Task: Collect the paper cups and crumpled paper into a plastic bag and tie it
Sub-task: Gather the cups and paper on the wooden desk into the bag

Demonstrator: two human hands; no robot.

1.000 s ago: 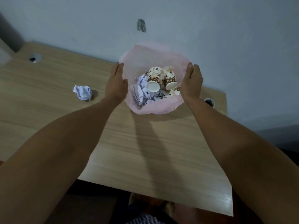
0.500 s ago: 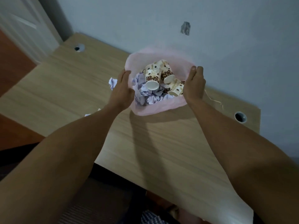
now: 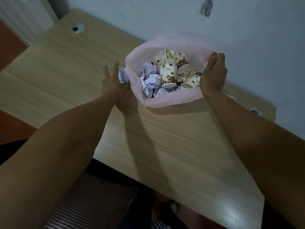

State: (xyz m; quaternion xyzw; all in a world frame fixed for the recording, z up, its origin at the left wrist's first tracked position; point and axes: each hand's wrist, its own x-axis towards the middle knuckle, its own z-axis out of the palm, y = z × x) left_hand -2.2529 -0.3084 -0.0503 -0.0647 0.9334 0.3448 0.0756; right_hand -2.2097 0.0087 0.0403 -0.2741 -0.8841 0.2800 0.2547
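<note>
A pink plastic bag (image 3: 166,100) stands open on the wooden table (image 3: 165,138) near the wall. Inside lie several spotted paper cups (image 3: 170,71) and crumpled lilac paper balls (image 3: 152,81). My right hand (image 3: 213,76) grips the bag's right rim. My left hand (image 3: 113,85) is off the bag, fingers spread, just left of it. One loose crumpled paper ball (image 3: 123,77) lies on the table between my left hand's fingers and the bag's left side, touching or nearly touching the fingertips.
The table has a round cable hole (image 3: 78,28) at the far left and another (image 3: 255,111) at the right edge. A wall rises right behind the bag. A door (image 3: 24,19) stands at the far left. The table's near edge runs diagonally below my arms.
My left hand has let go of the bag's left rim and moved left toward the loose paper ball, fingers now spread. My right hand keeps hold of the rim. The view has shifted.
</note>
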